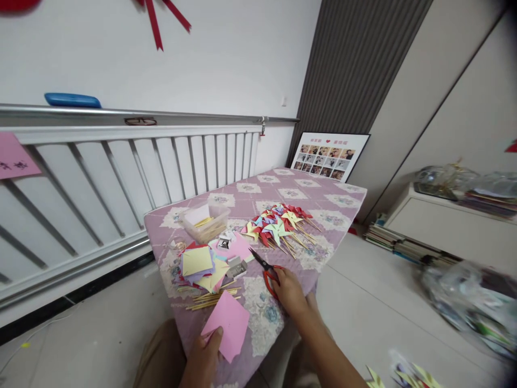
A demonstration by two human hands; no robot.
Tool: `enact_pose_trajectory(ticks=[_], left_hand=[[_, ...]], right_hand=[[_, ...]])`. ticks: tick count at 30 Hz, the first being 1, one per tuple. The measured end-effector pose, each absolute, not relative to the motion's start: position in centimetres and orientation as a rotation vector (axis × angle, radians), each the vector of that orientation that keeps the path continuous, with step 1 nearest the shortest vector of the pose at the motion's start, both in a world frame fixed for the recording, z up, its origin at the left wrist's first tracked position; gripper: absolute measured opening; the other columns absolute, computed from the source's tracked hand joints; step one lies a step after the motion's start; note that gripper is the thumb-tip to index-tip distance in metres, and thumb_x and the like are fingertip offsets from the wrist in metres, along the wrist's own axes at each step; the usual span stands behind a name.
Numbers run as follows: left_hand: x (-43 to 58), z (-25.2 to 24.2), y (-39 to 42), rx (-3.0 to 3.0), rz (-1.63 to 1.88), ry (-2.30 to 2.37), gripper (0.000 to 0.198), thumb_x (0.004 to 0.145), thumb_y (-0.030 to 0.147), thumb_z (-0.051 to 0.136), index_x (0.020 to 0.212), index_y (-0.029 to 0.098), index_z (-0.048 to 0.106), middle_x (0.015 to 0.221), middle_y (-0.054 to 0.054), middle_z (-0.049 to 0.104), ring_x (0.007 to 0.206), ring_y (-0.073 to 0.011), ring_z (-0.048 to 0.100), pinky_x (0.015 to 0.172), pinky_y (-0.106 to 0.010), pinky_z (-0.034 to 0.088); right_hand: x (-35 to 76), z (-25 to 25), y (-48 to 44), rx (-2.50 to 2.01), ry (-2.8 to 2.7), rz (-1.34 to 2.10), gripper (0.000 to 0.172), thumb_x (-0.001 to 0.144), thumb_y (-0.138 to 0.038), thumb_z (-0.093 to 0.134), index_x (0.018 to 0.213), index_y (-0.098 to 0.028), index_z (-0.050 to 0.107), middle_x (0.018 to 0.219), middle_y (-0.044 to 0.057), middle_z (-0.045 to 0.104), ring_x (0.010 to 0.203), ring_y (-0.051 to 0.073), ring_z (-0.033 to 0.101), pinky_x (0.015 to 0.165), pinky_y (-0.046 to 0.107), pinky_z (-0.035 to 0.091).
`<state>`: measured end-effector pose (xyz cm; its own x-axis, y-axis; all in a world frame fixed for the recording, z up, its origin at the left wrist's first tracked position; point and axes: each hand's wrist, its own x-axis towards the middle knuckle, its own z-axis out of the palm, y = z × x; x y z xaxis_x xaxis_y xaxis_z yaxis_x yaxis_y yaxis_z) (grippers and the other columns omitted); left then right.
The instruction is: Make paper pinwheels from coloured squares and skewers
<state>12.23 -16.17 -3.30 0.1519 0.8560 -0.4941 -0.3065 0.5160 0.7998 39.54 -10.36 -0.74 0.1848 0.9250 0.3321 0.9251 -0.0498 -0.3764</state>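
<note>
My left hand (205,358) pinches a pink paper square (228,323) at its near corner, over the front edge of the small table (250,202). My right hand (288,291) is closed on the red handles of a pair of scissors (264,268) lying on the tablecloth, blades pointing away to the left. Between the hands lie loose wooden sticks (212,299). Behind them sits a stack of coloured paper squares (197,264).
A heap of finished paper pinwheels (278,223) lies mid-table, a clear plastic box (204,221) to its left. A white railing (121,161) runs along the left. A framed photo collage (329,156) leans behind the table. Books and bags (464,291) sit on the floor at right.
</note>
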Motion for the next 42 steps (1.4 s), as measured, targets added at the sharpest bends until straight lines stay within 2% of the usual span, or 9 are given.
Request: enact_pose_trajectory(ticks=[8,13,16,23,26,31,33,37,42], left_hand=[[12.4,-2.2,-16.3,0.526,0.966,1.054,0.031,0.066,0.041,0.077,0.075,0.015,0.062,0.058,-0.001,0.063,0.056,-0.0168,0.06,0.053,-0.027,0.045],[12.8,-0.3,-16.2,0.514,0.944,1.056,0.032,0.064,0.038,0.078,0.078,0.015,0.062,0.066,-0.004,0.068,0.072,-0.0211,0.066,0.062,-0.029,0.05],[13.2,0.2,-15.8,0.547,0.931,1.046,0.03,0.066,0.038,0.076,0.078,0.014,0.063,0.067,-0.006,0.068,0.068,-0.0202,0.065,0.06,-0.029,0.049],[16.0,2.6,-14.4,0.524,0.954,0.963,0.017,0.072,0.031,0.07,0.082,0.02,0.063,0.071,-0.003,0.069,0.064,-0.0177,0.063,0.055,-0.027,0.047],[17.5,4.1,-13.4,0.45,1.027,0.949,0.023,0.068,0.024,0.074,0.087,0.019,0.062,0.076,-0.003,0.071,0.063,-0.0159,0.064,0.054,-0.025,0.048],[19.0,5.2,-11.7,0.453,1.055,0.842,0.033,0.068,0.025,0.074,0.097,0.017,0.06,0.082,-0.001,0.071,0.065,-0.0139,0.066,0.055,-0.024,0.052],[19.3,5.4,-11.3,0.47,1.044,0.806,0.029,0.072,0.024,0.072,0.097,0.016,0.06,0.082,-0.001,0.071,0.065,-0.0125,0.066,0.054,-0.022,0.052],[19.8,5.5,-11.1,0.458,1.021,0.79,0.026,0.076,0.02,0.068,0.1,0.016,0.061,0.086,-0.002,0.072,0.068,-0.0122,0.067,0.056,-0.021,0.053],[19.6,4.8,-11.1,0.493,1.008,0.787,0.027,0.077,0.022,0.066,0.103,0.015,0.062,0.084,-0.001,0.071,0.067,-0.012,0.066,0.057,-0.02,0.052]], right_hand=[[39.4,-2.0,-10.7,-1.894,-1.673,-0.087,0.027,0.083,-0.016,0.052,0.103,-0.013,0.069,0.1,0.014,0.069,0.094,0.026,0.062,0.088,0.039,0.047],[39.6,-2.8,-10.7,-1.814,-1.613,-0.118,0.028,0.085,-0.018,0.049,0.104,-0.015,0.068,0.103,0.015,0.068,0.097,0.026,0.061,0.088,0.041,0.047],[39.7,-3.2,-10.8,-1.77,-1.574,-0.116,0.028,0.085,-0.019,0.047,0.103,-0.015,0.068,0.102,0.015,0.068,0.096,0.027,0.06,0.088,0.043,0.048],[39.5,-3.2,-11.6,-1.689,-1.51,-0.077,0.034,0.085,-0.022,0.047,0.116,-0.015,0.058,0.111,0.015,0.066,0.104,0.028,0.057,0.094,0.047,0.046],[38.9,-3.1,-12.1,-1.608,-1.435,-0.043,0.037,0.086,-0.027,0.05,0.121,-0.015,0.054,0.116,0.016,0.063,0.108,0.029,0.056,0.096,0.05,0.044],[37.0,-2.5,-14.0,-1.395,-1.361,0.316,0.042,0.091,-0.024,0.046,0.132,-0.016,0.043,0.092,0.007,0.065,0.079,0.018,0.065,0.073,0.032,0.055],[36.2,-2.0,-14.8,-1.331,-1.369,0.355,0.045,0.091,-0.023,0.047,0.135,-0.016,0.038,0.085,0.004,0.063,0.074,0.016,0.063,0.072,0.031,0.054],[34.7,-1.0,-16.0,-1.252,-1.39,0.316,0.054,0.087,-0.019,0.052,0.137,-0.019,0.032,0.087,0.003,0.063,0.075,0.015,0.061,0.075,0.031,0.053],[33.2,-0.6,-16.2,-1.192,-1.478,0.411,0.041,0.087,-0.015,0.049,0.128,-0.019,0.044,0.082,0.001,0.061,0.074,0.013,0.061,0.075,0.027,0.053]])
